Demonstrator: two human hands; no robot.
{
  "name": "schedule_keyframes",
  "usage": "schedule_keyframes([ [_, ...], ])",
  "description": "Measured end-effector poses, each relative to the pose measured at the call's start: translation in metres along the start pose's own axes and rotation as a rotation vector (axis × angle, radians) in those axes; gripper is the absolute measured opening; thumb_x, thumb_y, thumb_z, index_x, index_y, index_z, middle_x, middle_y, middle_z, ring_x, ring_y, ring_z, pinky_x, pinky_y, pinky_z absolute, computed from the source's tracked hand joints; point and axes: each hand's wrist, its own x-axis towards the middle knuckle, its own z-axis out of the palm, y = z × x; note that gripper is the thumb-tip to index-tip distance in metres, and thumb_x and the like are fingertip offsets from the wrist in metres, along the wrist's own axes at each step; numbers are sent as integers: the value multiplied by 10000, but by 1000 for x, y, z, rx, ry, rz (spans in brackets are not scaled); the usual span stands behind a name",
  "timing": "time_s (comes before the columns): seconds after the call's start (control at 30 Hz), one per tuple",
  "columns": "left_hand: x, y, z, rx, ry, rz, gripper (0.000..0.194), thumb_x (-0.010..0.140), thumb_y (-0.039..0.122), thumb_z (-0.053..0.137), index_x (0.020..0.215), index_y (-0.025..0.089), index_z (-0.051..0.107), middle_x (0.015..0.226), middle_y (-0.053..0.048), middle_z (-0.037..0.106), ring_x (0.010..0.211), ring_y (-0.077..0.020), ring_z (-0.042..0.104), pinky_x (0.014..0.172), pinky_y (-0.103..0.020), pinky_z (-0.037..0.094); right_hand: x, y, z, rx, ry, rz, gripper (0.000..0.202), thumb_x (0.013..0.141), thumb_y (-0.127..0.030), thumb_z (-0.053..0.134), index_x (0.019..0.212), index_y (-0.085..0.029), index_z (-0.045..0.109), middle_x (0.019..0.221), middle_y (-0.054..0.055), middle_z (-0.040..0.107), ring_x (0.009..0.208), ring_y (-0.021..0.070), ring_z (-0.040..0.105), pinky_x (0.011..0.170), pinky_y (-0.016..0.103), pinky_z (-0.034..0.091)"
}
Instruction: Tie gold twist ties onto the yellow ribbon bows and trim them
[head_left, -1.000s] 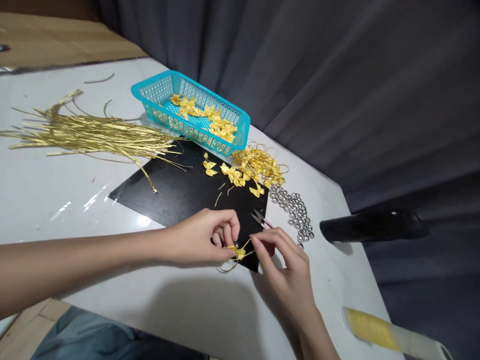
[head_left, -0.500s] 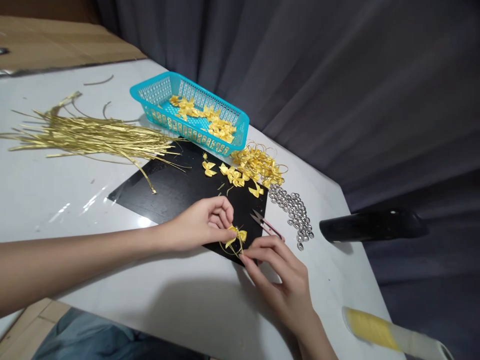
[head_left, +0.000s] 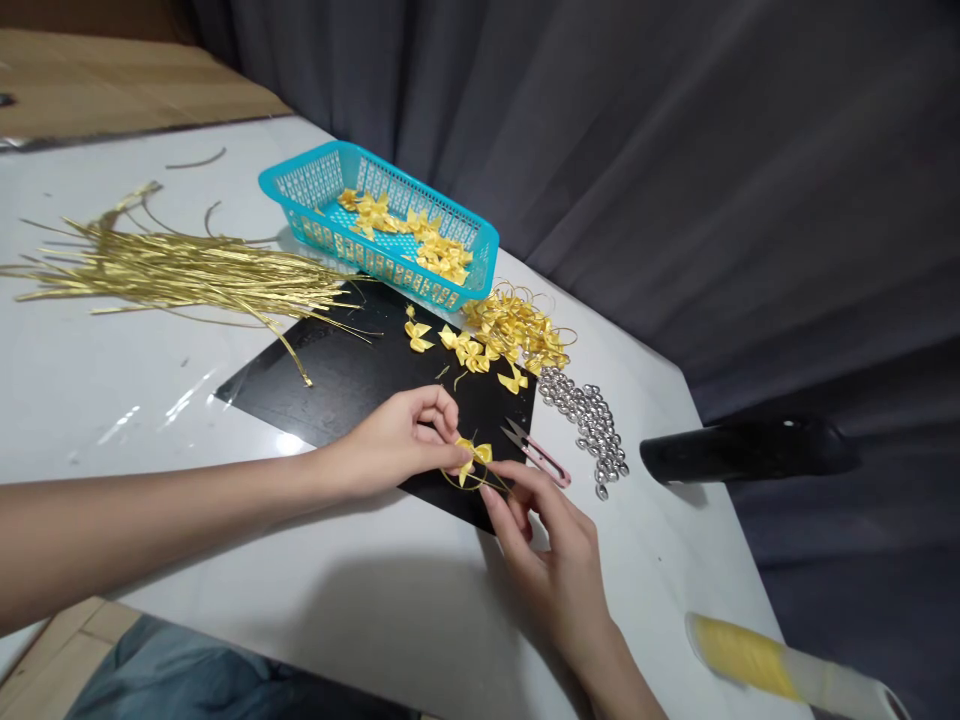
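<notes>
Between thumb and fingers, my left hand (head_left: 412, 440) pinches a yellow ribbon bow (head_left: 478, 455) above the near corner of a black mat (head_left: 337, 370). A thin gold cord (head_left: 469, 485) loops below the bow. My right hand (head_left: 551, 540), just to the right, has its thumb and index fingertip at the cord's end; the cord runs between them. Thread snips (head_left: 536, 455) with pink handles lie beyond the right hand, partly on the mat. Several loose yellow bows (head_left: 469, 350) rest along the mat's far side.
A turquoise basket (head_left: 375, 265) holds yellow bows. Beside it lie a heap of corded bows (head_left: 517, 325), silver beads (head_left: 589, 420) and a bundle of gold cords (head_left: 187, 270). A black cylindrical object (head_left: 742, 450) and a yellow-wound spool (head_left: 750, 655) are at the right.
My right hand has shifted slightly and swung the cord from pointing down to pointing right. The bow has turned a little in my left hand, which moved slightly left.
</notes>
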Motion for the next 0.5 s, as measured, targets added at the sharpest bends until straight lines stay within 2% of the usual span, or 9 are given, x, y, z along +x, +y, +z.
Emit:
schedule_keyframes([
  [0.07,-1,0,1,-3,0,-7,285,714,128,723,790,151,449,707,65,572,617,-54,610,621,-178,482,1,-1,2,-66,4,-64,176,890,-144,589,1039,-234,617,614,-71,431,494,90,418,508,193,390],
  [0.27,-3,0,4,-35,-8,-10,286,724,121,717,789,154,440,699,68,570,619,-57,616,620,-176,488,0,-1,6,-164,99,-87,196,870,-182,644,1065,-191,617,557,-89,363,426,94,350,458,207,370],
  [0.5,-4,-3,5,-75,-18,-31,287,716,94,714,774,151,438,690,68,579,611,-64,632,617,-178,498,0,1,4,-210,101,-242,154,878,-91,624,1015,-135,679,597,-24,518,460,102,398,469,238,357],
])
